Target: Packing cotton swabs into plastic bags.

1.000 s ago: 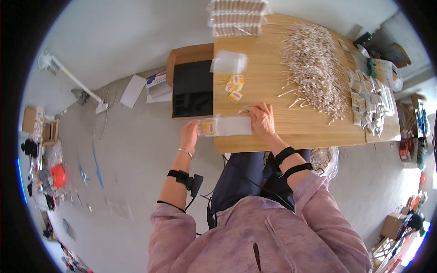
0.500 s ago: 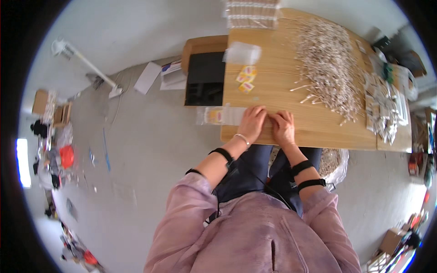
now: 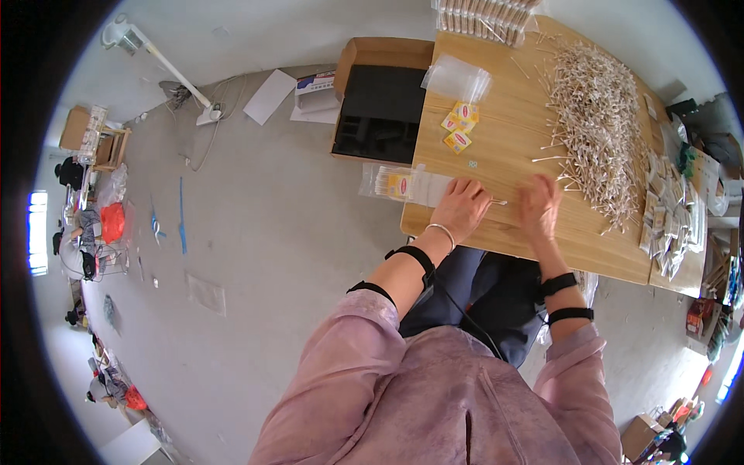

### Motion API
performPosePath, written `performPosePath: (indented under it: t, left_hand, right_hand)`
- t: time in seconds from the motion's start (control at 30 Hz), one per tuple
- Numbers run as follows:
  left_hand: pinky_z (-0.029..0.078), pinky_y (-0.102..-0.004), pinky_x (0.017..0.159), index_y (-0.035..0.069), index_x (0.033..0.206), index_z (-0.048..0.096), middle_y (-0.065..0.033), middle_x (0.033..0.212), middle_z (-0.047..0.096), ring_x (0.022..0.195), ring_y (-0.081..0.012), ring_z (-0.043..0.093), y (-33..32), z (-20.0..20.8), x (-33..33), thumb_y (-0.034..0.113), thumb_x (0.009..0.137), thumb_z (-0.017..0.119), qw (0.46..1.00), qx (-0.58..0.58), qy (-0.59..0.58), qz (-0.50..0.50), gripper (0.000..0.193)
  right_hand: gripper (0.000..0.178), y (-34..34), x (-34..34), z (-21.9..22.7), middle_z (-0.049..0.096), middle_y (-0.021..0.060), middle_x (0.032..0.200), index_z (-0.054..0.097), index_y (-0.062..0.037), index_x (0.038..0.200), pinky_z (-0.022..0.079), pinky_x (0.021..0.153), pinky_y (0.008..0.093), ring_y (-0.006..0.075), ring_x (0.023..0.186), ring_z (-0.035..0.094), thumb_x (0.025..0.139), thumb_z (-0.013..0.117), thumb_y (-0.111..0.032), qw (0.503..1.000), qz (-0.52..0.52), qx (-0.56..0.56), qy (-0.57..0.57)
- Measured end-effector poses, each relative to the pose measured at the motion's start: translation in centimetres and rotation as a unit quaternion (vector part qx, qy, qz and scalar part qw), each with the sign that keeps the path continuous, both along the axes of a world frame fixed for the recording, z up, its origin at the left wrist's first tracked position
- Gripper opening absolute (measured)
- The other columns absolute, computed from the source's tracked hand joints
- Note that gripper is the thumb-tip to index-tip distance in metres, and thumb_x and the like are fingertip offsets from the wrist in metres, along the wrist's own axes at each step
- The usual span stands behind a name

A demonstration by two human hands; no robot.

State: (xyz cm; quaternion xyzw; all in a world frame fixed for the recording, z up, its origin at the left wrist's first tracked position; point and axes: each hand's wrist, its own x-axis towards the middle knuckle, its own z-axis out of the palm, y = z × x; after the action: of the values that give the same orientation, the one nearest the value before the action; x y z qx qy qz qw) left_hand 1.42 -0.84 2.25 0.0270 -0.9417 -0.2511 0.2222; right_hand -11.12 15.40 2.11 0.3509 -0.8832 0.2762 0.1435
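Near the table's front edge my left hand (image 3: 463, 209) is closed, with the white tips of a few cotton swabs (image 3: 499, 202) sticking out to the right of its fingers. To the right of it, my right hand (image 3: 540, 206) hovers apart, its fingers smeared by motion. A big heap of loose cotton swabs (image 3: 595, 128) lies beyond it. Left of my left hand is a white strip (image 3: 428, 188), partly under the fingers. Beside that, a clear bag (image 3: 384, 182) holding swabs and a yellow card hangs over the table's left edge.
Several yellow cards (image 3: 459, 139) and a stack of clear bags (image 3: 459, 77) lie at the table's left. Packed swabs (image 3: 484, 19) sit at the back, more small packs (image 3: 666, 217) at the right. A cardboard box (image 3: 384, 50) with a black panel stands left of the wooden table (image 3: 504, 116).
My right hand has moved right, away from my left hand, toward the swab heap. Swab tips now show beside my left fingers. The whole view has shifted.
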Motion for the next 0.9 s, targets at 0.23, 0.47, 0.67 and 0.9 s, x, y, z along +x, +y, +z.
performPosePath:
  t: [0.23, 0.47, 0.67, 0.9]
  left_hand:
    - [0.042, -0.0415, 0.091, 0.015, 0.094, 0.063, -0.0036, 0.096, 0.057, 0.098, -0.0272, 0.053, -0.1, -0.1, -0.2, 0.018, 0.086, 0.065, 1.0, -0.018, 0.008, -0.011, 0.009]
    - [0.042, -0.0431, 0.086, 0.019, 0.094, 0.063, -0.0027, 0.095, 0.057, 0.097, -0.0282, 0.053, 0.4, -0.4, -0.6, 0.017, 0.083, 0.066, 1.0, -0.022, -0.016, 0.001, 0.012]
    - [0.042, -0.0438, 0.089, 0.018, 0.095, 0.063, -0.0032, 0.097, 0.056, 0.098, -0.0282, 0.052, 0.5, -0.2, -1.1, 0.018, 0.084, 0.066, 0.999, -0.046, -0.015, 0.004, 0.011]
    - [0.042, -0.0452, 0.088, 0.015, 0.095, 0.065, -0.0056, 0.098, 0.055, 0.096, -0.0311, 0.053, 0.5, -0.5, -1.1, 0.014, 0.084, 0.066, 0.999, -0.049, -0.022, -0.002, 0.011]
  right_hand:
    - [0.055, 3.3, -10.6, -1.1, 0.033, 0.0134, 0.149, 0.049, -0.0227, 0.139, 0.027, 0.11, 0.0522, 0.0414, 0.133, 0.03, 0.086, 0.061, -0.035, 0.966, -0.202, 0.161, 0.02]
    - [0.048, 5.1, -14.6, -2.3, 0.041, 0.0069, 0.142, 0.057, -0.0249, 0.129, 0.03, 0.104, 0.0614, 0.0408, 0.134, 0.028, 0.083, 0.06, -0.037, 0.967, -0.213, 0.137, 0.005]
    - [0.037, 2.2, -7.3, -0.6, 0.05, 0.0074, 0.128, 0.061, -0.0156, 0.121, 0.035, 0.1, 0.0524, 0.0368, 0.12, 0.042, 0.084, 0.061, -0.021, 0.991, -0.12, 0.039, 0.043]
    - [0.04, 2.2, -2.9, 1.1, 0.047, 0.0075, 0.134, 0.063, -0.0187, 0.119, 0.034, 0.099, 0.0516, 0.034, 0.123, 0.042, 0.079, 0.064, -0.015, 1.0, -0.014, 0.022, -0.011]
